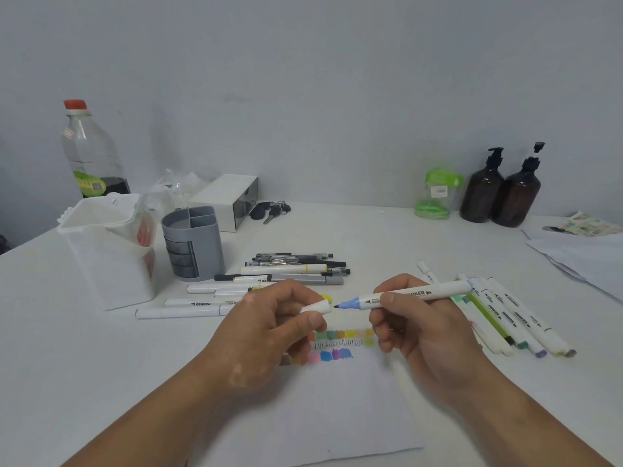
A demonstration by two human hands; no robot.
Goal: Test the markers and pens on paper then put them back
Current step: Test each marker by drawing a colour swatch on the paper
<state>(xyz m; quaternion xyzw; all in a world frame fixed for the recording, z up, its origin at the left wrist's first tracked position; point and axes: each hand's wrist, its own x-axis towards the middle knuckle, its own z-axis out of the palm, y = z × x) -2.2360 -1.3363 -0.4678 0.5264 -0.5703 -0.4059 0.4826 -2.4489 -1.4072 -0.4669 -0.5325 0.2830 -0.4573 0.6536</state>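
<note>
Two rows of colour swatches (pixel 332 354) and a black scribble line (pixel 337 344) between them sit at the far end of the paper (pixel 337 416), so the testing looks well under way but unfinished. Over the paper's far edge the right hand (pixel 416 332) pinches a white-barrelled marker (pixel 414 294), its pale blue tip uncapped and pointing at the small white cap (pixel 316 308) that the left hand (pixel 269 320) pinches just beside it; tip and cap are apart. Whether this one is about to be tried or closed I cannot tell. Beyond the paper on the left lies a loose heap of markers and pens (pixel 279 274); right of the paper lies a second batch (pixel 509 318) with coloured ends. Farther beyond the paper's left corner stands the grey holder (pixel 193 244), no pen visible in it, so the putting back seems left to do. Barrels are smooth hard plastic, straight and slim; the paper is thin, flat, matte.
</note>
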